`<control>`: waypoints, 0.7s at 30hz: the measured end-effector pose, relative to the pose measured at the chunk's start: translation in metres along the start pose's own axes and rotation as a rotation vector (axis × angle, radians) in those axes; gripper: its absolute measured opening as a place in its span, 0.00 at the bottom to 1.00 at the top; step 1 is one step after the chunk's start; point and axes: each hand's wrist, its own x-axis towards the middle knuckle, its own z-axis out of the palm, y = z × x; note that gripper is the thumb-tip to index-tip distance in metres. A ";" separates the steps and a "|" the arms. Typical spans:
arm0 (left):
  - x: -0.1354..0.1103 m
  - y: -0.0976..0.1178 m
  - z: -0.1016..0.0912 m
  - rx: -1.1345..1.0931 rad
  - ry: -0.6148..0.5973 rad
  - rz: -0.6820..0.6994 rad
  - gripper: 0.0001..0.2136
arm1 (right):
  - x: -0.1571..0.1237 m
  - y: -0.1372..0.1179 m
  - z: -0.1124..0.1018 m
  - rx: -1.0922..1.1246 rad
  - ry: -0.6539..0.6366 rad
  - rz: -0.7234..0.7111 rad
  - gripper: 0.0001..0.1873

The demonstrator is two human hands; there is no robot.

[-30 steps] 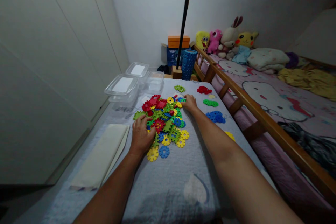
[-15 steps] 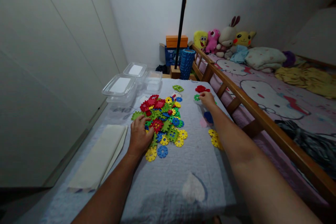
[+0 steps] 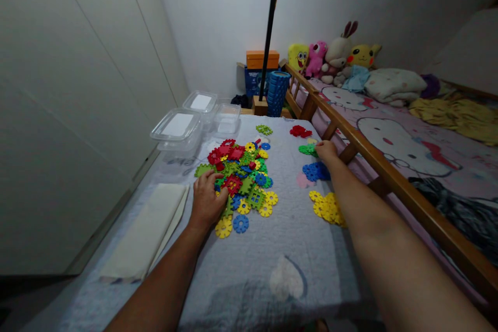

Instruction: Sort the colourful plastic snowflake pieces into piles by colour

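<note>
My left hand rests at the left edge of a mixed heap of plastic interlocking pieces, its fingers spread over red and green squares. Yellow and blue notched discs also lie in the heap. My right hand is at a small group of green notched discs, fingertips pinched on a green disc at its right side; the fingertips are partly hidden. Blue discs and yellow discs lie in separate groups nearer me. Red pieces are grouped beyond the green ones.
Clear lidded plastic boxes stand at the table's back left. A folded cream cloth lies at left. One light-green piece sits near the far edge. A wooden bed rail runs along the right, close to my right arm.
My right hand has moved right and slightly nearer, carrying a green disc to the green group. The blue and yellow groups show more fully. My left hand has stayed put.
</note>
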 end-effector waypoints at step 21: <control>0.001 0.003 -0.003 -0.002 -0.017 -0.011 0.14 | -0.002 0.011 0.005 -0.290 -0.009 -0.267 0.19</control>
